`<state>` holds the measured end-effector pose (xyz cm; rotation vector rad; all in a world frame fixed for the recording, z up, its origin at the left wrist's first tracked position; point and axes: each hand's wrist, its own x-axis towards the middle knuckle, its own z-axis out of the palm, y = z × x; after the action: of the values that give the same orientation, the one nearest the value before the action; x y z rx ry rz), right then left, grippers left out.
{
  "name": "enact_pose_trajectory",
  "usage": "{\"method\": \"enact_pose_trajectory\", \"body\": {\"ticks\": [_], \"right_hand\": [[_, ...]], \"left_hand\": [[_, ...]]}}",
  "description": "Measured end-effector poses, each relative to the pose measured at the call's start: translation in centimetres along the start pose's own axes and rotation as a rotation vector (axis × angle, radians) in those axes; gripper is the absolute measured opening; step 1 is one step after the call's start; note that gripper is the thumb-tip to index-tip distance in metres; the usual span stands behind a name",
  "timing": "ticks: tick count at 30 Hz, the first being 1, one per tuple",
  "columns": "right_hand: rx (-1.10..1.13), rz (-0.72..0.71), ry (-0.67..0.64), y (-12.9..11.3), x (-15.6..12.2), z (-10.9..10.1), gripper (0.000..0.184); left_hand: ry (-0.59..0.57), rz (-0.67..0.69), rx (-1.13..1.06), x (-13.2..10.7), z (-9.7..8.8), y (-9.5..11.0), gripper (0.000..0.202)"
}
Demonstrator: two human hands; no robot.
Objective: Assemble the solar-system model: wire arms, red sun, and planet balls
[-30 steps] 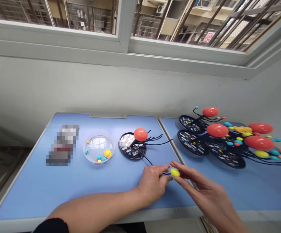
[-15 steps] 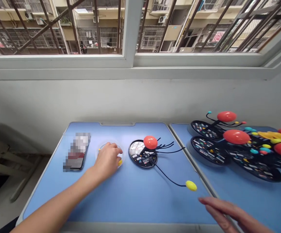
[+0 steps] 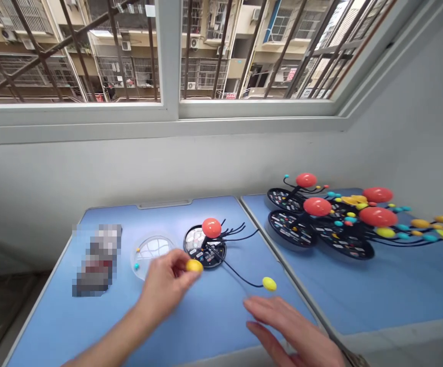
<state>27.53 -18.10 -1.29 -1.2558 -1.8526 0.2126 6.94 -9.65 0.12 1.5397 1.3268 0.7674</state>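
Observation:
My left hand (image 3: pixel 164 285) pinches a yellow-orange ball (image 3: pixel 194 265) just right of a clear round dish (image 3: pixel 148 252) that holds a few small coloured beads. Behind the ball stands a solar-system model (image 3: pixel 206 240): a black round base, a red-orange sphere on top and thin black arms. One long arm ends in a yellow oval ball (image 3: pixel 269 283) lying on the blue table (image 3: pixel 213 316). My right hand (image 3: pixel 286 329) hovers flat with fingers stretched out, just below that yellow oval ball, touching nothing.
A blurred phone-like object (image 3: pixel 97 260) lies at the left of the table. On the adjoining blue table (image 3: pixel 378 285) at the right sit several finished models (image 3: pixel 336 224) with red spheres. A grey wall and barred window rise behind.
My left hand has come out of the clear dish toward the right, now with a yellow-orange ball pinched. My right hand has shifted left, nearer the yellow oval ball. The view has turned slightly.

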Motion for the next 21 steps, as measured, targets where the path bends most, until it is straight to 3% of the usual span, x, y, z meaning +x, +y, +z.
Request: {"method": "enact_pose_trajectory", "body": {"ticks": [4, 8, 10, 12, 15, 18, 21], "right_hand": [[-0.120, -0.192, -0.025, 0.7, 0.8, 0.5, 0.038], [-0.103, -0.162, 0.054, 2.2, 1.4, -0.9, 0.027], [-0.022, 0.017, 0.093, 3.4, 2.0, -1.9, 0.019], [0.120, 0.297, 0.121, 5.0, 2.9, -2.8, 0.018], [0.489, 0.660, 0.185, 7.8, 4.7, -3.3, 0.026], [0.838, 0.832, 0.205, 10.3, 6.3, -2.8, 0.029], [1.019, 0.916, 0.166, 11.9, 7.3, -2.1, 0.030]], "left_hand": [[-0.178, -0.176, -0.429, -1.5, 5.7, 1.8, 0.023], [-0.205, -0.134, -0.582, -1.0, 8.5, 2.9, 0.020], [-0.200, -0.066, -0.512, -0.1, 8.8, 3.0, 0.017], [-0.113, -0.001, -0.341, 1.1, 9.0, 2.9, 0.017], [0.021, 0.111, -0.110, 3.2, 9.9, 2.6, 0.027], [0.001, 0.184, 0.005, 5.1, 11.4, 2.5, 0.036], [-0.037, 0.232, 0.083, 6.6, 12.9, 2.6, 0.040]]}}
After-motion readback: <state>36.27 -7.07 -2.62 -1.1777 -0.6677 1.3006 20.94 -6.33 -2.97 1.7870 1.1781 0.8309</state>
